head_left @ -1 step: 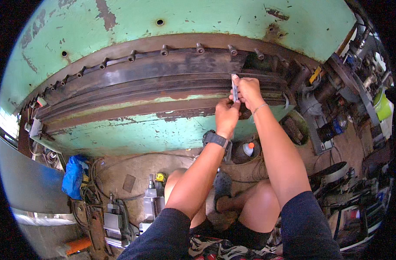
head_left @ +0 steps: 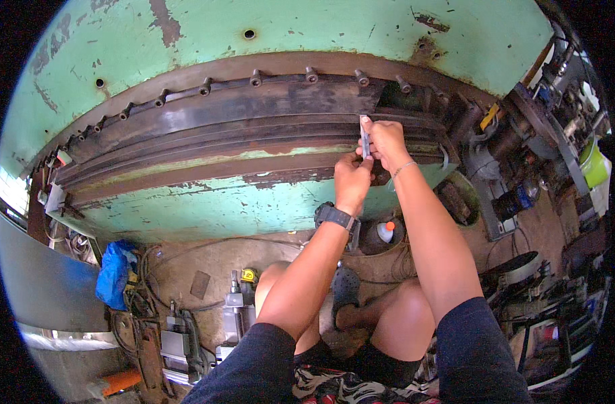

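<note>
Both hands are pinched on a narrow, flat, silvery-grey strip (head_left: 364, 143), which stands lengthwise against the dark steel bed (head_left: 280, 126) of a large green-painted machine. My right hand (head_left: 386, 143) has its thumb near the strip's far end. My left hand (head_left: 353, 182), with a black watch on the wrist, grips the near end between thumb and fingers. Just beyond the strip, a long dark blade-like bar (head_left: 253, 101) stops beside a gap. Above that bar runs a row of bolts (head_left: 311, 74). The strip's exact kind is too small to make out.
Below the bed, a bottle with an orange cap (head_left: 386, 231) stands in a dark container. On the floor lie a yellow tape measure (head_left: 249, 276), grey metal tooling (head_left: 236, 303), a blue bag (head_left: 115, 275) and cables. Cluttered machinery (head_left: 523, 148) lines the right side.
</note>
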Demonstrator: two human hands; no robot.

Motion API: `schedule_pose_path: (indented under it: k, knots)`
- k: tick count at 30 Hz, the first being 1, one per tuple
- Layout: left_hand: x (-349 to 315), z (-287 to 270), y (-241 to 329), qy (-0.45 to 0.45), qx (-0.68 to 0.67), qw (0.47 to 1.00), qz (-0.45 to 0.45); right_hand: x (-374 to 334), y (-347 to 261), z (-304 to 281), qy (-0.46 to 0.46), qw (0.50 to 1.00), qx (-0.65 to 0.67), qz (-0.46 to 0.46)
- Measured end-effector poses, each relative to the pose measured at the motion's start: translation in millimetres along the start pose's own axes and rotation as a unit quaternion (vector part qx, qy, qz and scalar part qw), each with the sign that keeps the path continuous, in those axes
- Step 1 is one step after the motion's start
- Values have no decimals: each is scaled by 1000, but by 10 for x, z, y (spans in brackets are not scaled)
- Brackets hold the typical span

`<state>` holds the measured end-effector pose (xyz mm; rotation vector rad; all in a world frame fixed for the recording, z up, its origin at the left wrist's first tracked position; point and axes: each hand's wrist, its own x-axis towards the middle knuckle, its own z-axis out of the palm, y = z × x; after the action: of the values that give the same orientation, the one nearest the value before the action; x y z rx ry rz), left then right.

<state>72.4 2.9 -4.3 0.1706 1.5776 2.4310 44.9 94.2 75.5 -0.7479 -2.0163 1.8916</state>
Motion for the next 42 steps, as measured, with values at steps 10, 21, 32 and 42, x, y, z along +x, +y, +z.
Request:
schedule_pose_path:
  k: [10,21,32,42]
  knots:
    - [23,-36,118,-10,20,1000,-5,56,-5,22,1,1000,17,-8]
    - [19,-28,138,-12,44,999,0,70,-2,28,4,1000,10,-5]
    - [28,-31,149,-25,-12,999,-23,53,-12,27,-15,1000,25,-4]
    - [35,-66,180,-67,-14,996,-57,86,-28,16,-2,1000,12,-23]
